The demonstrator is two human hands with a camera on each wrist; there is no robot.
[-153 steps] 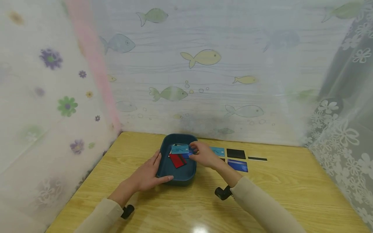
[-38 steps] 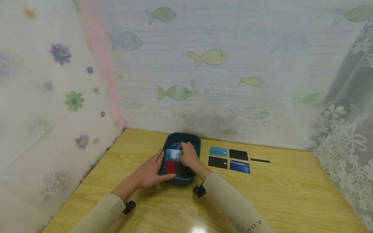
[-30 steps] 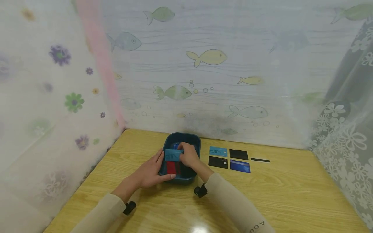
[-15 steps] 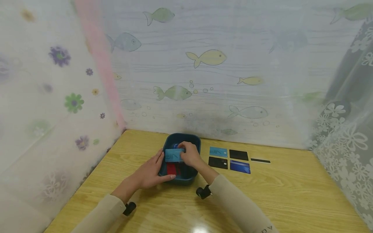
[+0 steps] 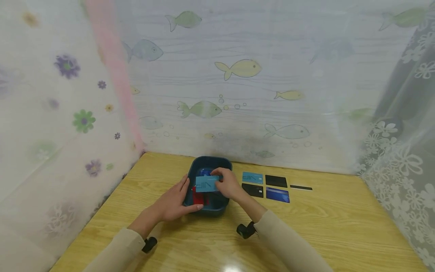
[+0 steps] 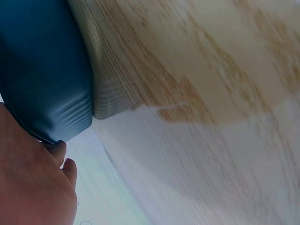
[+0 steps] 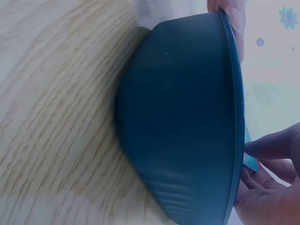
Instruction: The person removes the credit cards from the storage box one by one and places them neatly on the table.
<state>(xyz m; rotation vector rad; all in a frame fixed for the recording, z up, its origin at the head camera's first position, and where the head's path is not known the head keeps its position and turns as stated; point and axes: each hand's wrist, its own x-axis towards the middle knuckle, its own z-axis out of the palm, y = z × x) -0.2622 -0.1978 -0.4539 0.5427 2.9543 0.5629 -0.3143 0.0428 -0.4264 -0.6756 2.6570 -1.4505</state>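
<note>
In the head view, my right hand [image 5: 231,184] pinches a light blue VIP card [image 5: 205,184] by its right end, over the dark blue plastic bin [image 5: 215,212]. In the right wrist view, thumb and fingers hold the card [image 7: 251,161] at the bin's rim. Below it in the bin lie a red card [image 5: 197,197] with a dark stripe and a blue card [image 5: 205,172], both partly covered. My left hand [image 5: 170,200] rests against the bin's left side, fingers extended along the rim and thumb across the near corner.
Right of the bin lie another light blue VIP card [image 5: 252,177], a black card with a chip [image 5: 253,190], a plain black card [image 5: 276,181], a blue card [image 5: 277,194] and a black-and-white strip-like card [image 5: 301,187]. Printed curtains border the wooden table [image 5: 323,226].
Five seconds ago the VIP card lay on other cards in the bin. Now it is pinched in my right hand, which has shifted slightly right over the last second. The left hand stays put.
</note>
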